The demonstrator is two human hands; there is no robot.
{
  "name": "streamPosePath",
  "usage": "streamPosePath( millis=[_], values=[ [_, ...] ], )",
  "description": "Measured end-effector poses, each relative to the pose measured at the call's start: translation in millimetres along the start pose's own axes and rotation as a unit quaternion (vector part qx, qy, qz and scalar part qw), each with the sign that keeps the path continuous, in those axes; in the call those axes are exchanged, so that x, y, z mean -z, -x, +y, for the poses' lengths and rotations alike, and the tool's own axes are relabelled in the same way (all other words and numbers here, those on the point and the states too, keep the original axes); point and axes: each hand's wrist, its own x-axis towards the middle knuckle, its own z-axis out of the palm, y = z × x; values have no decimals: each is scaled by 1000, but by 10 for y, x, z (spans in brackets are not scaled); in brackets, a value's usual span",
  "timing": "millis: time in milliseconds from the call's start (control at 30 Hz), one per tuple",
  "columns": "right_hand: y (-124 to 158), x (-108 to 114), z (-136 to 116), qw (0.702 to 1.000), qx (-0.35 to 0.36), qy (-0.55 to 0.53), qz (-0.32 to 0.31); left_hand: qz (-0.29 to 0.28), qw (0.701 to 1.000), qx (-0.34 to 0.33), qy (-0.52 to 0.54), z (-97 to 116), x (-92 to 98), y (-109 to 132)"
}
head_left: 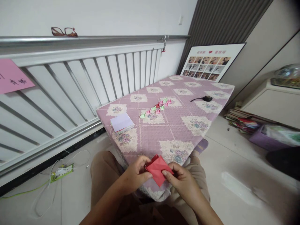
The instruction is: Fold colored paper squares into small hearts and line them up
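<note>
Between my hands is a piece of folded red origami paper point(158, 172), held just above the table's near corner. My left hand point(138, 173) pinches its left corner, thumb in front and fingers behind. On the right side, my right hand point(179, 176) grips the paper with the thumb pressed on its face. Several small folded paper figures point(153, 108) in green, pink and red stand in rows farther up the table. A stack of square paper sheets point(122, 122), pale lilac on top, lies near the left edge.
A pink floral cloth covers the table point(164, 132). Toward its far right lies a small black object with a thin tail point(206, 98). A white radiator point(89, 84) runs along the left, with glasses point(64, 32) on the pipe above. A power strip point(62, 172) lies on the floor.
</note>
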Motion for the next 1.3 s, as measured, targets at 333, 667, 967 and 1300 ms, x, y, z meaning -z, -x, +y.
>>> streamPosePath(
  millis=[333,667,967,1300],
  values=[
    [85,-109,129,992,59,93,54,95,925,52,364,-147,-587,61],
    [121,-88,-13,985,114,118,45,125,944,96,289,-153,-575,64],
    [92,-99,-43,995,87,12,55,76,973,115,186,-89,-577,118],
    [49,-177,0,973,-68,-220,-3,68,979,136,137,-122,-539,82]
  ],
)
